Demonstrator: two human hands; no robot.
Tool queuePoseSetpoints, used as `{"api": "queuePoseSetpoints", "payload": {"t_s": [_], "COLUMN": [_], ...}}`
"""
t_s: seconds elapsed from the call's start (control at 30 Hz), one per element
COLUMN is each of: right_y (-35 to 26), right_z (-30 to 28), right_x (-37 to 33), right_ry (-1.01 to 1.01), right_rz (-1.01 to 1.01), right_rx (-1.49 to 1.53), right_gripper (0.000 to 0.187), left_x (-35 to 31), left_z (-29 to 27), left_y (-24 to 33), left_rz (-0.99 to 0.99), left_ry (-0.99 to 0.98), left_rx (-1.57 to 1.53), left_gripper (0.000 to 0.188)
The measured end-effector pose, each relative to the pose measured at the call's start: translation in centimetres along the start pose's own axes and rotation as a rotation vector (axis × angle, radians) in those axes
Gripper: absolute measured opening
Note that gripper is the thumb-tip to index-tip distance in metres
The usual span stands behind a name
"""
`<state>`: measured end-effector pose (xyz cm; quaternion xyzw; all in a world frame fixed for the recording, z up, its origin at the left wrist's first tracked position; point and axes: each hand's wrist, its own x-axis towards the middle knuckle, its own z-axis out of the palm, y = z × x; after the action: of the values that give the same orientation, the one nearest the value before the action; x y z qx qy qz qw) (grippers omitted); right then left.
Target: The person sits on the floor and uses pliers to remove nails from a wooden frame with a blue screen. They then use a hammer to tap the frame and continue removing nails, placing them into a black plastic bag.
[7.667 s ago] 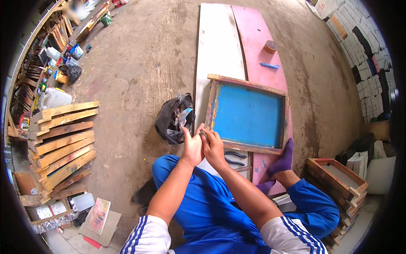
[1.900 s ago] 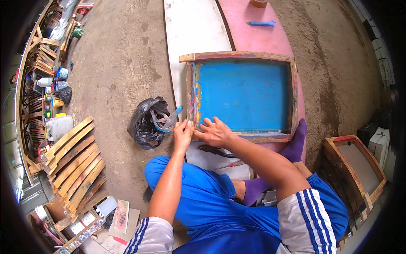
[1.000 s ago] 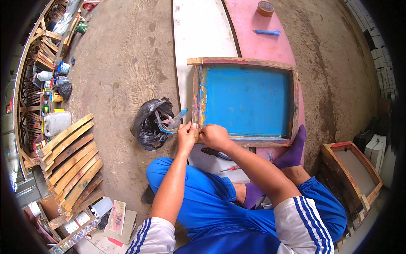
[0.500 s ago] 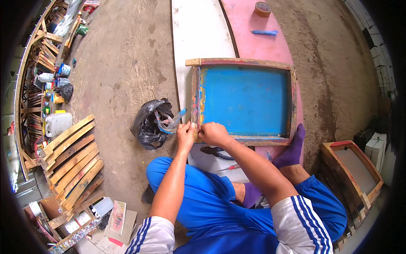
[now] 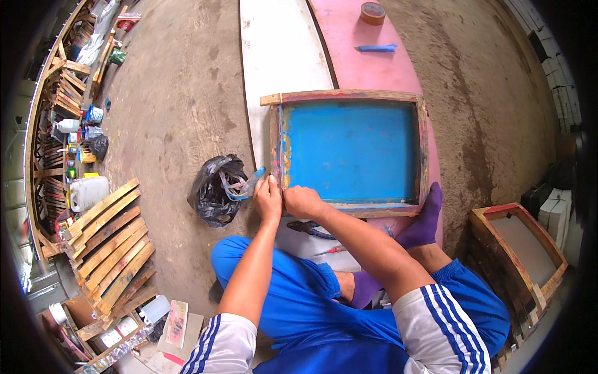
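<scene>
A wooden screen-printing frame with blue mesh lies flat before me, its near-left corner under my hands. My left hand is closed against the outside of the left rail, thumb pointing away from me. Tight beside it, my right hand is curled shut over the corner. What the fingers pinch is too small and hidden to make out. Left of my left hand sits an open black plastic bag with crumpled clear and blue strips poking out. Pliers lie just below my right hand.
White and pink boards lie under the frame. A brown tape roll and blue cutter rest at the far end. Wooden slats stand at left, another frame at right. My purple-socked foot touches the frame's near-right corner.
The whole view has shifted a little, so the frame and boards appear farther left. Both hands stay closed at the same corner; a yellowish bit seen between them before is now covered.
</scene>
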<state>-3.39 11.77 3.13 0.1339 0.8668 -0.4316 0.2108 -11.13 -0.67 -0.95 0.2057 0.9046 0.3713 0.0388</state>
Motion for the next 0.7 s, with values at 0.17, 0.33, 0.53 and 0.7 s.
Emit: {"api": "queuePoseSetpoints", "payload": {"t_s": [0.17,0.33,0.53,0.7], "right_y": [0.8,4.3,2.5,1.3], "right_z": [-0.9,-3.1,-5.2,-1.0], "right_x": [-0.5,0.2,0.2,-0.2], "right_ry": [0.004,0.078,-0.066,0.213], "right_rz": [-0.126,-0.237,-0.22,-0.174], "right_rx": [-0.06,-0.304,-0.402,-0.325], "right_gripper": [0.022,0.017,0.019,0.021], "left_x": [-0.2,0.0,-0.1,0.0], "left_z": [0.4,0.5,0.5,0.8], "left_y": [0.1,0.4,0.6,-0.1], "left_rz": [-0.016,0.031,0.013,-0.003], "left_ry": [0.006,0.014,0.029,0.028], "left_rx": [0.091,0.069,0.08,0.08], "left_gripper": [0.037,0.036,0.037,0.04]}}
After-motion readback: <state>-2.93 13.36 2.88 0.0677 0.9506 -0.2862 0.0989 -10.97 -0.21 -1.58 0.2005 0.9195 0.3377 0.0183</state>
